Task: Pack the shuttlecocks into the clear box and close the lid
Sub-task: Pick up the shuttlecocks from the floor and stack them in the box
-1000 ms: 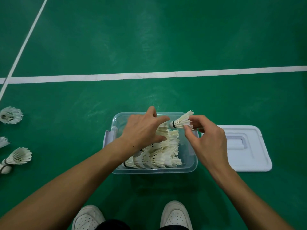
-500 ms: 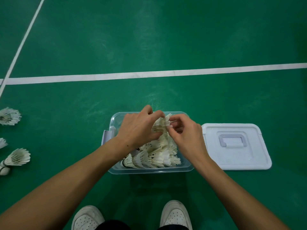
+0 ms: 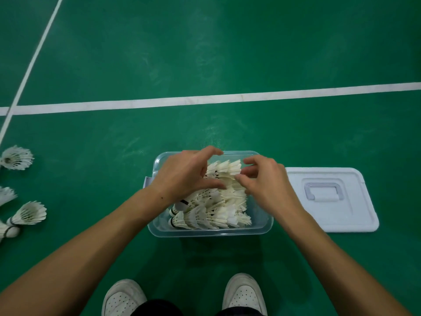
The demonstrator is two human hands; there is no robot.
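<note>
Both hands work over the clear box (image 3: pixel 211 231) on the court floor: left hand (image 3: pixel 184 176) loosely curled, steadying the nested shuttlecocks (image 3: pixel 211 208), right hand (image 3: pixel 264 179) half-open, fingertips seating the top one, presumably for lid (image 3: pixel 330 199) clearance; four loose shuttlecocks (image 3: pixel 27 213) remain left.

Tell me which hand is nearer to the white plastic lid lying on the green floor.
Right. The right hand is over the clear plastic box, beside the white plastic lid; the left hand is over the box's far-left part.
</note>
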